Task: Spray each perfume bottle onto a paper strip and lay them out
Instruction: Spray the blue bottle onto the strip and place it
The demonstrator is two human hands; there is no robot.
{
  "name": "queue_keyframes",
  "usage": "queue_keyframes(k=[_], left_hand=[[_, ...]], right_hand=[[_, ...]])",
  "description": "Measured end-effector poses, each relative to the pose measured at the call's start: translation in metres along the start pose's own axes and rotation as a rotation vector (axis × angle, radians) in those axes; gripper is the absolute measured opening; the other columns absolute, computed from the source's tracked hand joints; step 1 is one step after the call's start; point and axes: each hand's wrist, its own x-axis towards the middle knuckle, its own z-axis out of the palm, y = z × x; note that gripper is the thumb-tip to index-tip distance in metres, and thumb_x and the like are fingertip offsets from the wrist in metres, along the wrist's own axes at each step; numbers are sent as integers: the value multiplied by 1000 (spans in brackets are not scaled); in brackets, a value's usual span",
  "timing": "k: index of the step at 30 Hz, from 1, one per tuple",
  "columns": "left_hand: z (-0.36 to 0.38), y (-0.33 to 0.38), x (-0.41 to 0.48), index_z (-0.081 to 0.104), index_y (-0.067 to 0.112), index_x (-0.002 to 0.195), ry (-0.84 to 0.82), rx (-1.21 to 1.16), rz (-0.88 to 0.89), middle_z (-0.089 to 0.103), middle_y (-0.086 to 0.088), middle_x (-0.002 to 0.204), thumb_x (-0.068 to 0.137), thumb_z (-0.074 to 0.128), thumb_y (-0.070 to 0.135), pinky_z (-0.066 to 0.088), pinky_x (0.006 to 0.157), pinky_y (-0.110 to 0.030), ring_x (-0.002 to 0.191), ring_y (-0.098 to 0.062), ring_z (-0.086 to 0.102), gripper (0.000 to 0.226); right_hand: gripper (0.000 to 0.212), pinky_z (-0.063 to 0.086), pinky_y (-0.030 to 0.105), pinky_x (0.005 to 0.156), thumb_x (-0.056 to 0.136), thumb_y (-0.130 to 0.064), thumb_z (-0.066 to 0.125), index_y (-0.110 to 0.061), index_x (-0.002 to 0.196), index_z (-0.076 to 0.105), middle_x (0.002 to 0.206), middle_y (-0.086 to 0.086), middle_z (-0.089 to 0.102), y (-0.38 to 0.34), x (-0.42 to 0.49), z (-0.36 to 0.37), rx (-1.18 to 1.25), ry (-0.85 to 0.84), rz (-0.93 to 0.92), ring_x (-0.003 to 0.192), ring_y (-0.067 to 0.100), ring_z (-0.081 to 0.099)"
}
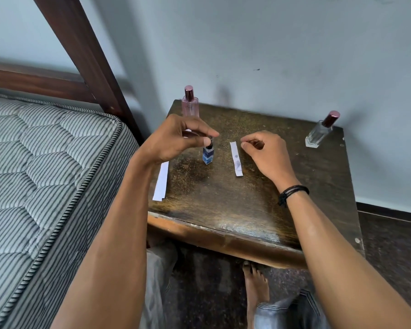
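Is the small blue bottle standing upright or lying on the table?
Upright. The blue bottle stands on its base on the table, while the left hand pinches its top.

A dark, worn wooden table (247,210) stands against a pale blue wall (271,43), its top scuffed and its front edge chipped. Just to its left is a mattress (45,162) with grey and white stripes and quilted stitching, backed by a dark brown wooden bed frame (81,55). A dark skirting board (389,209) runs above the dark floor (394,245). A bare foot (255,283) rests below the table's front edge, with grey jeans (282,314) beside it.
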Motion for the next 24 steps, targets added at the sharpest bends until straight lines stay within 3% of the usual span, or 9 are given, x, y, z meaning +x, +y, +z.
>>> queue_keyframes(k=[4,8,17,24], left_hand=[[-4,-2,-2,76,15,107,-49,5,0,75,6,107,88,74,5,53,98,-29,106,-12,69,22],[-5,-3,-1,76,20,107,-67,-1,-13,75,4,109,88,75,8,53,99,-31,108,-14,69,23],[-3,-1,-1,76,22,104,-37,-11,-63,76,5,105,87,77,11,52,88,-22,99,-10,70,20],[-4,2,-3,76,21,104,-50,-39,-98,76,7,101,86,78,13,54,88,-22,97,-8,70,20]], right_hand=[[14,40,20,73,93,-27,73,-26,105,79,100,-5,69,-3,19,4,-81,-89,-16,90,8,60],[11,43,27,73,91,-32,75,-30,102,78,97,-9,68,-4,25,5,-114,-143,-7,91,8,60],[3,41,27,66,92,-33,75,-31,94,74,93,-14,67,-6,26,6,-131,-171,36,88,6,58],[5,38,17,63,94,-30,72,-26,97,73,94,-11,69,-3,26,6,-118,-170,44,82,2,58]])
